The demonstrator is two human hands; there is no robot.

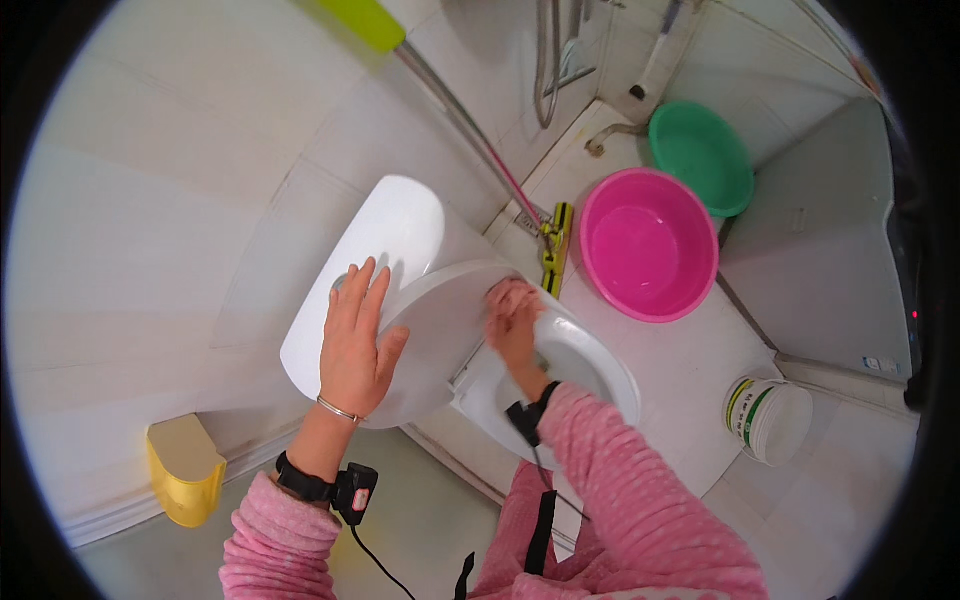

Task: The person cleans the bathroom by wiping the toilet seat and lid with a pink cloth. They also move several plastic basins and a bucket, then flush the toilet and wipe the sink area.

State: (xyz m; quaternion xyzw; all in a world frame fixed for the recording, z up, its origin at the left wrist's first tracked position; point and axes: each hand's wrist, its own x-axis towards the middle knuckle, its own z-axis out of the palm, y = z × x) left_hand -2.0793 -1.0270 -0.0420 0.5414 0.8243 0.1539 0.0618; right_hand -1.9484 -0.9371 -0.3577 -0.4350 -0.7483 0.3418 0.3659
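A white toilet point(590, 350) stands in front of me, its lid point(440, 310) tilted up toward the tank point(385, 230). At the upper edge of that lid is my left hand point(358, 330), fingers stretched out and the palm toward the lid. Behind its fingers the flush button on the tank is partly covered. My right hand point(513, 335) presses a crumpled pink cloth point(514, 296) against the underside of the raised part, near its right end. Whether lid and seat are both raised cannot be made out.
A mop with a yellow-green head point(556, 250) leans beside the tank. On the floor to the right are a pink basin point(648, 245), a green basin point(705, 155) and a white bucket point(770, 420). A grey appliance point(815, 245) stands far right; a yellow holder point(187, 470) is at left.
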